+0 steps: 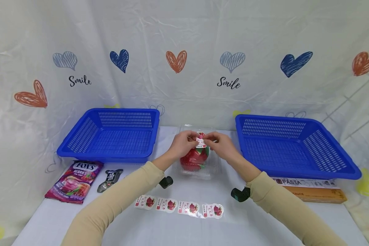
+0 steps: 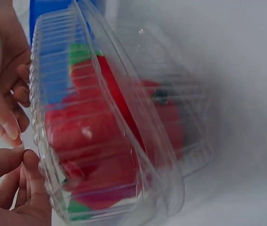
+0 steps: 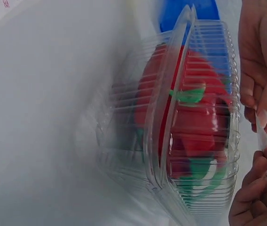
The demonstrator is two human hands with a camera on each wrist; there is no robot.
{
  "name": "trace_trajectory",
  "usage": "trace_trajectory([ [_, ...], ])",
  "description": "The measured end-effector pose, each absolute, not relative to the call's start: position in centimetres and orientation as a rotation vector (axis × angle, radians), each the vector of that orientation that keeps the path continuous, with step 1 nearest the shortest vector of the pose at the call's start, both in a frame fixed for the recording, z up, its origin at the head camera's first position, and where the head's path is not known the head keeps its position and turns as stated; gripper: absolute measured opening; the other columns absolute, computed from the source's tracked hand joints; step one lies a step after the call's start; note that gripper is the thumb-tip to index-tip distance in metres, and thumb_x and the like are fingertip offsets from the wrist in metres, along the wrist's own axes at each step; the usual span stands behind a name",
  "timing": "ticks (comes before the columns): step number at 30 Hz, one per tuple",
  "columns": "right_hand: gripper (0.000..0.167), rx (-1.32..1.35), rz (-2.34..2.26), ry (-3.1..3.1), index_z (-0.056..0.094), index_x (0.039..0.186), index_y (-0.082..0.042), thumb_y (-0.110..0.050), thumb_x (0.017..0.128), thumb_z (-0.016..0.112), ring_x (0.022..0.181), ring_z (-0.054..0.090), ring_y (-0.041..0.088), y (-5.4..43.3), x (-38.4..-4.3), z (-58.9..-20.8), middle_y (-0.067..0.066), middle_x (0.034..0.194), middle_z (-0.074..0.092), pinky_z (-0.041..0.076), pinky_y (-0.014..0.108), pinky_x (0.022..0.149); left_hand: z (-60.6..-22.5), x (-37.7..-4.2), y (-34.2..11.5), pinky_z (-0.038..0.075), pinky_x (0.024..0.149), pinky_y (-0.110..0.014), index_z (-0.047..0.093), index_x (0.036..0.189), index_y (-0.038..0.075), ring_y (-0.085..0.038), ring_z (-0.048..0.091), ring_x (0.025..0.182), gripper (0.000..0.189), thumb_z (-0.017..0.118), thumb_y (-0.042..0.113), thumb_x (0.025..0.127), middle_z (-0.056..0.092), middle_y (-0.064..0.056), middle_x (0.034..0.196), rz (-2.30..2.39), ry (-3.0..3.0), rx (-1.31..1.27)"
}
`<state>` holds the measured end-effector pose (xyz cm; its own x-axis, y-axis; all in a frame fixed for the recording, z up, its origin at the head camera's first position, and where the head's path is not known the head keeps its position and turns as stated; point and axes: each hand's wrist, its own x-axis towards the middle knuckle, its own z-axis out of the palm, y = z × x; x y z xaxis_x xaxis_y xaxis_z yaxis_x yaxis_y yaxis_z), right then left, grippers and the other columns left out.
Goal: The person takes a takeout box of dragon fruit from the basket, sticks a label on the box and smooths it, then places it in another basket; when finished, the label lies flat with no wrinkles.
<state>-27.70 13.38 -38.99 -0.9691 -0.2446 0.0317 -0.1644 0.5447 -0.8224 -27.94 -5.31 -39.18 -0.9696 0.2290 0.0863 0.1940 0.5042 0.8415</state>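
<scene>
A clear plastic clamshell box (image 1: pixel 214 167) stands lidded between the two baskets, with red, green-leaved imitation fruit (image 1: pixel 193 159) inside. Above its lid, my left hand (image 1: pixel 183 143) pinches one side of a white sticker (image 1: pixel 201 143) printed with a red dragon fruit. My right hand (image 1: pixel 219 143) pinches the opposite side, thumb against fingertips. From the right wrist, the sticker (image 3: pixel 261 134) appears edge-on, a little apart from the lid. Nearer the front, a strip of several matching stickers (image 1: pixel 189 208) lies on the white table (image 1: pixel 160 229).
A blue basket (image 1: pixel 123 159) stands at left, another blue basket (image 1: pixel 307 172) at right. A purple candy bag (image 1: pixel 75 181) and a small black packet (image 1: pixel 110 180) lie before the left one. Pasta (image 1: pixel 307 182) and sauce (image 1: pixel 313 194) boxes lie by the right one.
</scene>
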Motion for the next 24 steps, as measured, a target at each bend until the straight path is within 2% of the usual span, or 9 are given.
trace_trajectory([
  [10,0.025,-0.415,-1.189,2.769,0.067,0.114,-0.006,-0.022,0.095,0.065,0.082,0.062,0.020,12.7,-29.2,-39.2,0.010,0.101,0.068,0.052,0.029,0.066,-38.9,-28.9,-5.6,0.051,0.070,-0.024,0.070,0.113,0.007,-0.017,0.061,0.085,0.024,0.069,0.007,0.089,0.064,-0.005,0.093,1.299,2.772,0.403],
  [24,0.025,-0.444,-1.134,2.777,0.067,0.113,-0.005,-0.020,0.094,0.066,0.075,0.064,0.018,12.4,-29.4,-38.9,0.010,0.099,0.069,0.053,0.030,0.065,-38.8,-28.8,-5.3,0.050,0.071,-0.024,0.071,0.109,0.005,-0.018,0.057,0.084,0.021,0.067,0.004,0.088,0.066,-0.006,0.092,1.189,2.865,0.463],
])
